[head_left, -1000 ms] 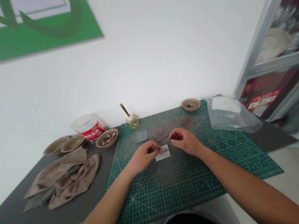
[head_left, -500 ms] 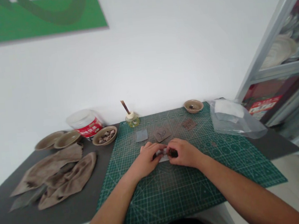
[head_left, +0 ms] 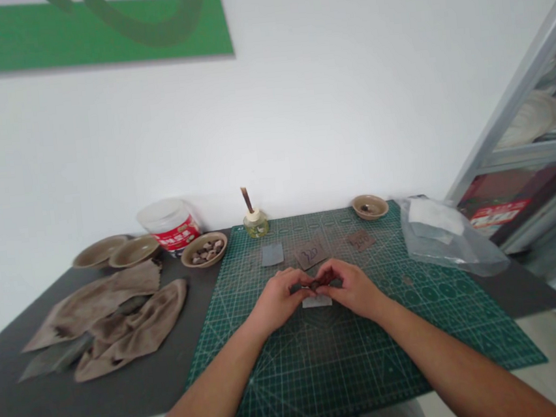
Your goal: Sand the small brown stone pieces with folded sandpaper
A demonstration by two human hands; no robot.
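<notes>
Over the green cutting mat (head_left: 293, 371), my left hand (head_left: 286, 296) and my right hand (head_left: 352, 286) meet at the fingertips. Both are closed around a small dark brown piece (head_left: 315, 284), mostly covered by fingers, so its kind is unclear. Just below the fingers lies a small pale rectangular sheet (head_left: 317, 302). Beyond the hands are a brown sandpaper square marked 320 (head_left: 312, 253), another numbered sandpaper piece (head_left: 360, 240) to its right, and a grey square sheet (head_left: 272, 254) to its left.
A bowl of small chunks (head_left: 205, 250), a plastic tub (head_left: 169, 225) and brown cloths (head_left: 132, 327) are on the left. An oil bottle with a brush (head_left: 256, 223) stands at the back. To the right are a small bowl (head_left: 370, 207) and a clear plastic bag (head_left: 450, 238).
My hands have drawn together and turned so the fingertips meet around the brown piece, lifted a little off the pale sheet. The camera view has shifted slightly left.
</notes>
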